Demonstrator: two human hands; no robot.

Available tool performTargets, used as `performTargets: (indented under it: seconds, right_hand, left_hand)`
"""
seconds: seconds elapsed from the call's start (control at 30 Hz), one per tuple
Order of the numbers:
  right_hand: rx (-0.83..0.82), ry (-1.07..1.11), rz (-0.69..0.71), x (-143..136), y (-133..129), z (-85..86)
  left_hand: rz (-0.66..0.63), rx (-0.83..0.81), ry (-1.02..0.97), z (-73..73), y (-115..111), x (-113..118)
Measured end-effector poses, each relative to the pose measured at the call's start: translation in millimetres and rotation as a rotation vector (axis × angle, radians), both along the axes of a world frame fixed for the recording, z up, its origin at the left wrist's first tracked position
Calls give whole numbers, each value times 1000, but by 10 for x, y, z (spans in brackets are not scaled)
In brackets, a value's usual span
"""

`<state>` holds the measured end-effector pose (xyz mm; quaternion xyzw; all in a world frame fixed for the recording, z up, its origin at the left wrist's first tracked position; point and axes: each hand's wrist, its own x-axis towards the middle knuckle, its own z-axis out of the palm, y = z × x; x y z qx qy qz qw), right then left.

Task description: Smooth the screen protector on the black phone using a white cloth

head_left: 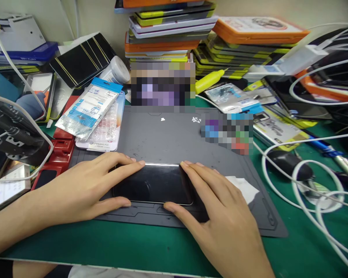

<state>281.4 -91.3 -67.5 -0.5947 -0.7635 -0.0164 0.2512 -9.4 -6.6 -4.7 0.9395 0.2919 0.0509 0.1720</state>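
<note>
A smartphone (159,185) with a dark, glossy screen lies lengthwise on a grey work mat (150,135). My left hand (95,185) grips its left end, fingers along the far edge and thumb at the near edge. Around the right end, my right hand (217,208) is closed the same way, its thumb against the near edge. The phone's two ends are partly covered by my hands. A crumpled white paper piece (243,187) sits just beyond my right hand, and small white scraps (196,119) lie farther back on the mat.
Plastic-wrapped packets (89,106) and a red tool holder (59,152) stand at the left. Stacked flat boxes (168,29) rise at the back. White cables (295,170) loop over the green table (127,247) at the right, near a yellow tool (210,80). Two areas are pixelated.
</note>
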Motion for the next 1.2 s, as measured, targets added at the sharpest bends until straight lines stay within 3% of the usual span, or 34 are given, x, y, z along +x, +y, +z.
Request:
performTargets:
  seconds: [0.77, 1.2]
  right_hand:
    - [23, -3, 7, 7, -9, -37]
    - [38, -32, 16, -23, -7, -68]
  left_hand:
    - [31, -51, -98, -66, 19, -19]
    - [75, -155, -142, -3, 41, 46]
